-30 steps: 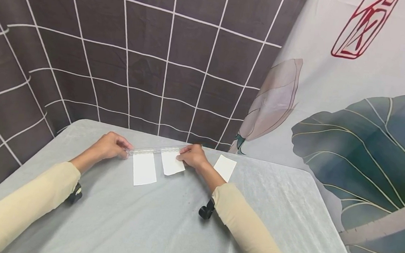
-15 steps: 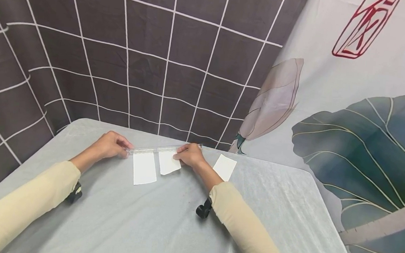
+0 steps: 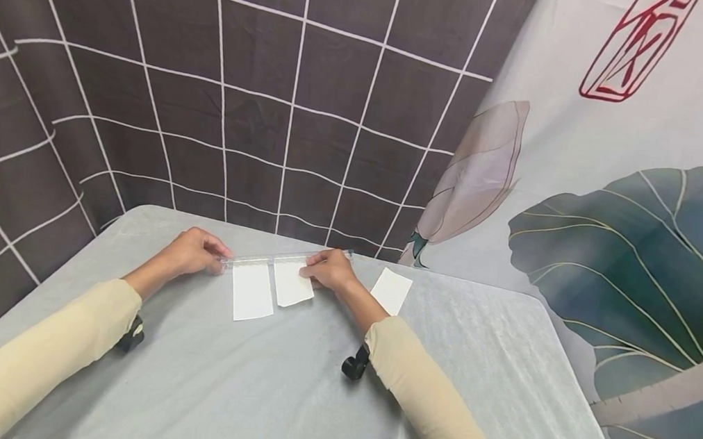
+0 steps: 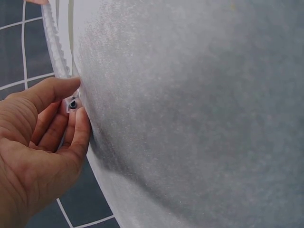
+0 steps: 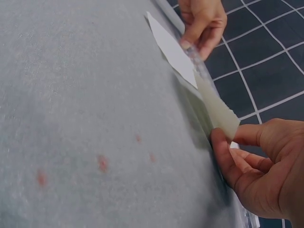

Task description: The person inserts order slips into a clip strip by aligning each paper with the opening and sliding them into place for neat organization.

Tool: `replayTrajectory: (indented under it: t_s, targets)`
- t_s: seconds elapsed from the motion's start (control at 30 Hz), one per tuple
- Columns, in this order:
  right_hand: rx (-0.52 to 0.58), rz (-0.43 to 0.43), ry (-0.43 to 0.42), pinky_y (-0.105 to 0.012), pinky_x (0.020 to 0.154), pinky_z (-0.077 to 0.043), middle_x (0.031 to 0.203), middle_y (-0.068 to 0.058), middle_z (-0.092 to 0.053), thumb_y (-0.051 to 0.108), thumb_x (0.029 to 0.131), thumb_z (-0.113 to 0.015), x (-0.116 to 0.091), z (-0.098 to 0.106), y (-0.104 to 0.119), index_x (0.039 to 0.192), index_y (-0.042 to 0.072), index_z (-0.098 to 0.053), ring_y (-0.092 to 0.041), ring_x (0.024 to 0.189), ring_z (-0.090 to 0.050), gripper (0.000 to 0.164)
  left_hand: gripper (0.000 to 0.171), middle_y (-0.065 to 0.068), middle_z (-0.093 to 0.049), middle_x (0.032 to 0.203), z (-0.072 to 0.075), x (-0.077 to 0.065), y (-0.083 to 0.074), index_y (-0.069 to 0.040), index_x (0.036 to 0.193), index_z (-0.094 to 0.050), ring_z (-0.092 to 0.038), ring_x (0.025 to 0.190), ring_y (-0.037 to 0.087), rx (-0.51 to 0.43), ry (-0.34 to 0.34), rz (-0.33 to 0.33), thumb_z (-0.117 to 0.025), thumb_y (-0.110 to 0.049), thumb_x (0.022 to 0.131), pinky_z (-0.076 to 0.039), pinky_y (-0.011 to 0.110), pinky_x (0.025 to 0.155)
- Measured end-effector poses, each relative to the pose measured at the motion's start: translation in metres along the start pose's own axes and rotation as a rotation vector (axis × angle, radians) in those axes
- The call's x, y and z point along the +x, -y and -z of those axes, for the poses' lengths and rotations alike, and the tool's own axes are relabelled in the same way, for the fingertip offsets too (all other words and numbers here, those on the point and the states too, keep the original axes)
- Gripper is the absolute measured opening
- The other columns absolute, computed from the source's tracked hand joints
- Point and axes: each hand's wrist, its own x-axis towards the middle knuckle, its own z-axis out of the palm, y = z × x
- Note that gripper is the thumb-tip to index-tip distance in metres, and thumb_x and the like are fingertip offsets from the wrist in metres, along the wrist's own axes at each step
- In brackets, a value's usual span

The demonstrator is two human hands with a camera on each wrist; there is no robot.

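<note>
A narrow clear plastic strip [image 3: 251, 261] spans the space between my hands near the table's far edge. My left hand [image 3: 194, 251] pinches its left end between thumb and fingers; in the left wrist view a small dark round spot [image 4: 72, 104] shows at that end. A white paper card [image 3: 253, 294] extends from the strip toward me. Beside it, across a thin gap, is a second, cream-white card [image 3: 291, 285] with its top at the strip. My right hand [image 3: 331, 268] pinches this second card [image 5: 218, 111] by its right edge, thumb on top.
A third white card [image 3: 391, 290] lies on the grey cloth-covered table [image 3: 237, 384], right of my right hand. Behind the table hangs a dark gridded curtain [image 3: 253, 120], and a leaf-printed cloth [image 3: 629, 272] is on the right. Each wrist carries a black camera [image 3: 354, 365].
My right hand has moved slightly left along the strip with the second card, narrowing the gap to the first card. The left hand has stayed in place.
</note>
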Motion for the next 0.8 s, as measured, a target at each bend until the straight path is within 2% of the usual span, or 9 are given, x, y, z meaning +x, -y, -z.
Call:
replayTrajectory:
  t_s: [0.17, 0.3, 0.47, 0.6, 0.7, 0.8]
  targets:
    - [0.045, -0.012, 0.030, -0.028, 0.073, -0.068, 0.110, -0.028, -0.082, -0.003, 0.091, -0.083, -0.001, 0.004, -0.002, 0.123, -0.012, -0.076, -0.017, 0.074, -0.079, 0.035, 0.037, 0.024, -0.084, 0.120, 0.000, 0.000, 0.001, 0.001, 0.116, -0.086, -0.076, 0.108, 0.036, 0.004, 0.001, 0.003, -0.088, -0.002, 0.080, -0.058, 0.042, 0.092]
    - [0.079, -0.033, 0.050, -0.026, 0.072, -0.067, 0.111, -0.031, -0.082, -0.005, 0.093, -0.081, -0.002, 0.010, -0.003, 0.128, -0.013, -0.073, -0.015, 0.074, -0.079, 0.036, 0.037, 0.024, -0.084, 0.121, 0.000, 0.002, 0.001, 0.001, 0.117, -0.085, -0.076, 0.109, 0.036, 0.002, 0.002, 0.003, -0.088, -0.003, 0.081, -0.059, 0.043, 0.093]
    - [0.098, -0.037, 0.067, -0.024, 0.068, -0.066, 0.095, -0.021, -0.082, -0.005, 0.094, -0.081, -0.003, 0.016, -0.003, 0.127, -0.013, -0.072, -0.009, 0.065, -0.073, 0.035, 0.036, 0.025, -0.083, 0.122, 0.001, 0.002, 0.001, 0.001, 0.117, -0.085, -0.076, 0.112, 0.038, 0.000, 0.000, 0.006, -0.088, -0.003, 0.081, -0.059, 0.048, 0.097]
    - [0.104, -0.035, 0.091, -0.023, 0.066, -0.065, 0.084, -0.009, -0.075, -0.006, 0.095, -0.080, -0.006, 0.021, -0.007, 0.126, -0.014, -0.071, -0.008, 0.063, -0.072, 0.033, 0.036, 0.024, -0.084, 0.121, 0.001, 0.001, 0.000, 0.001, 0.117, -0.085, -0.076, 0.109, 0.037, 0.005, -0.002, 0.004, -0.088, -0.003, 0.082, -0.059, 0.041, 0.092]
    - [0.095, -0.032, 0.104, -0.022, 0.066, -0.065, 0.082, -0.007, -0.074, -0.005, 0.096, -0.079, -0.009, 0.025, -0.011, 0.125, -0.013, -0.071, -0.007, 0.063, -0.072, 0.032, 0.035, 0.024, -0.084, 0.120, 0.001, 0.001, 0.000, 0.002, 0.117, -0.085, -0.076, 0.107, 0.034, 0.005, -0.001, 0.001, -0.088, -0.002, 0.082, -0.056, 0.034, 0.087]
    - [0.079, -0.021, 0.099, -0.023, 0.065, -0.065, 0.081, -0.007, -0.075, -0.004, 0.096, -0.079, -0.012, 0.031, -0.013, 0.124, -0.013, -0.071, -0.007, 0.062, -0.072, 0.030, 0.036, 0.023, -0.084, 0.118, 0.000, 0.002, 0.000, 0.002, 0.116, -0.085, -0.076, 0.106, 0.033, 0.002, -0.003, -0.002, -0.088, -0.002, 0.080, -0.055, 0.034, 0.086]
